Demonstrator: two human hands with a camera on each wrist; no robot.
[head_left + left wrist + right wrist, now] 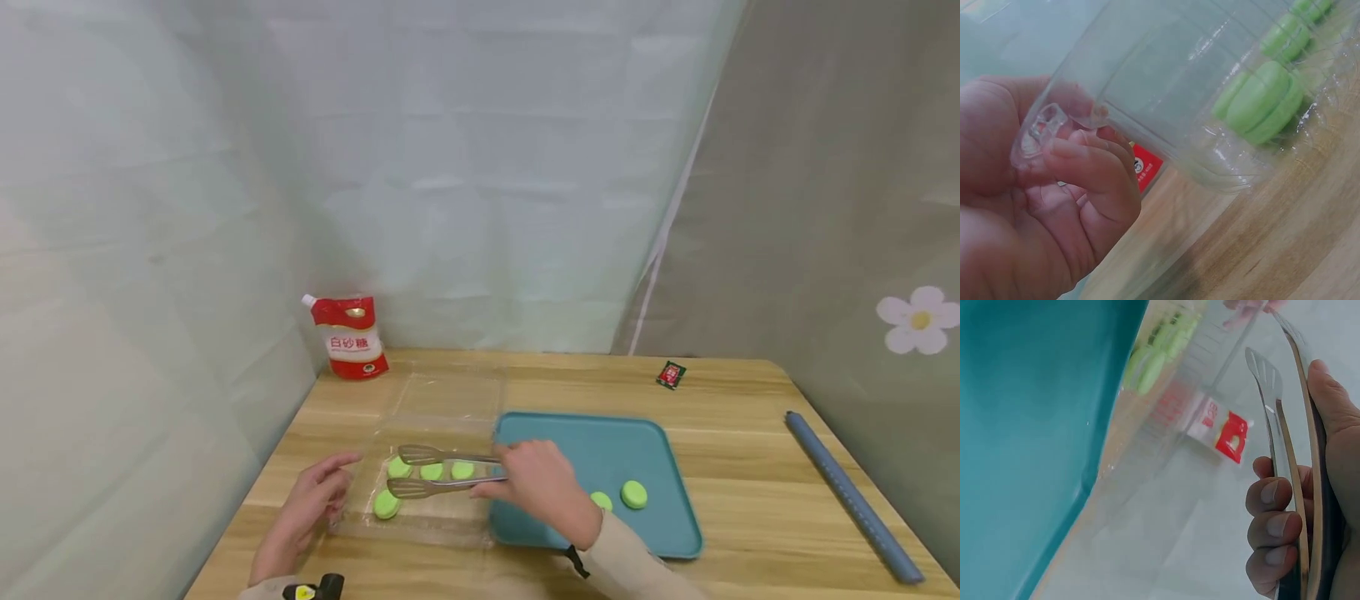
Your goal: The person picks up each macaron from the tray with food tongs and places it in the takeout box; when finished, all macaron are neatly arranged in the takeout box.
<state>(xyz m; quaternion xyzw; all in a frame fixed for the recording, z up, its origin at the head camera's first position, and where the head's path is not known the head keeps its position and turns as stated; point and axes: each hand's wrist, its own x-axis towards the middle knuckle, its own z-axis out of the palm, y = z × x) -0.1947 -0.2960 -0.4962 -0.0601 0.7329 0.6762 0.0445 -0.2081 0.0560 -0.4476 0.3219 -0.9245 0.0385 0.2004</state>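
Note:
My right hand (pixel 543 483) grips a pair of metal tongs (pixel 1269 378), whose two slotted ends are spread apart with nothing between them. In the head view the tongs reach left over an opened clear plastic box (pixel 442 531). Several green macarons (pixel 386 505) lie inside the box, three in a row at the back and one in front at the left. My left hand (pixel 309 504) is at the box's left side. In the left wrist view its fingers (pixel 1094 165) curl round the clear plastic edge by a small moulded clasp (pixel 1044 128).
To the right of the box, a blue-green tray (pixel 585 429) bears two green macarons (pixel 633 495), one partly behind my right wrist. A red and white sugar pouch (pixel 351 340) stands at the back left. A small packet (pixel 671 375) and a blue-grey rod (pixel 855 496) lie at the right.

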